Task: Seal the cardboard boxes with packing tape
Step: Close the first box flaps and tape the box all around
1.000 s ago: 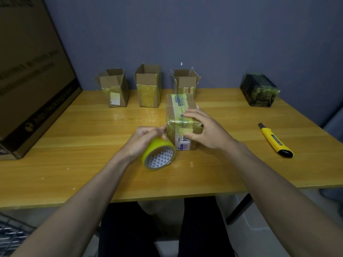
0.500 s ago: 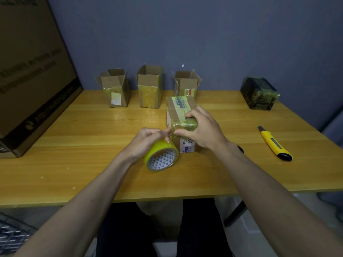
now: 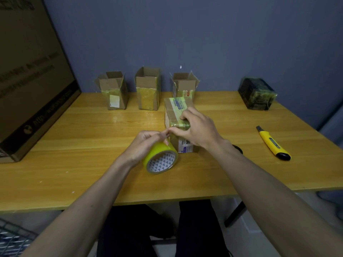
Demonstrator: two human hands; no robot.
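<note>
A closed cardboard box (image 3: 175, 110) with yellowish tape along its top lies at the middle of the wooden table (image 3: 74, 145). My right hand (image 3: 196, 129) grips the box's near top edge, its thumb and fingers pinching the tape there. My left hand (image 3: 146, 143) holds a yellow roll of packing tape (image 3: 160, 160) just left of the box's near end, fingertips meeting the right thumb. A short strip runs from roll to box. Three open boxes (image 3: 114, 91), (image 3: 148, 89), (image 3: 183, 86) stand in a row at the back.
A yellow utility knife (image 3: 272, 145) lies at the right. A dark wrapped parcel (image 3: 257, 93) sits at the back right. A big cardboard carton (image 3: 27, 75) leans on the table's left side. A small dark object shows behind my right wrist.
My right hand went from lying flat on the box top to curling over its near edge and pinching the tape. The roll in my left hand stayed almost in place.
</note>
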